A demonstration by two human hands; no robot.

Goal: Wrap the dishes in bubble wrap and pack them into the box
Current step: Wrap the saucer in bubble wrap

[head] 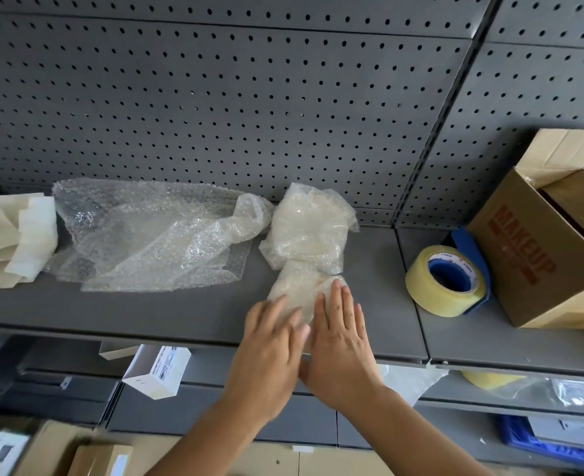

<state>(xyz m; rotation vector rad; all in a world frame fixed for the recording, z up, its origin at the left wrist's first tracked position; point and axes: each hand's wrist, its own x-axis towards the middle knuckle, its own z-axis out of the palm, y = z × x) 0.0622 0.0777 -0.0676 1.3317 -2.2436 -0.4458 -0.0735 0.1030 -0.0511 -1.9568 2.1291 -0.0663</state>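
A dish wrapped in bubble wrap (299, 286) lies on the grey shelf (180, 314) near its front edge. Both my hands rest flat on its near end, fingers extended: my left hand (270, 352) on its left side, my right hand (342, 341) on its right. A second wrapped dish (309, 225) leans against the pegboard just behind. Loose sheets of bubble wrap (153, 235) lie spread to the left. The open cardboard box (551, 242) marked MAKEUP stands at the far right of the shelf.
A roll of clear tape on a blue dispenser (446, 280) sits between the wrapped dishes and the box. White foam sheets (16, 238) are piled at the left end. A small white carton (158, 371) and cardboard boxes (78, 451) sit on lower levels.
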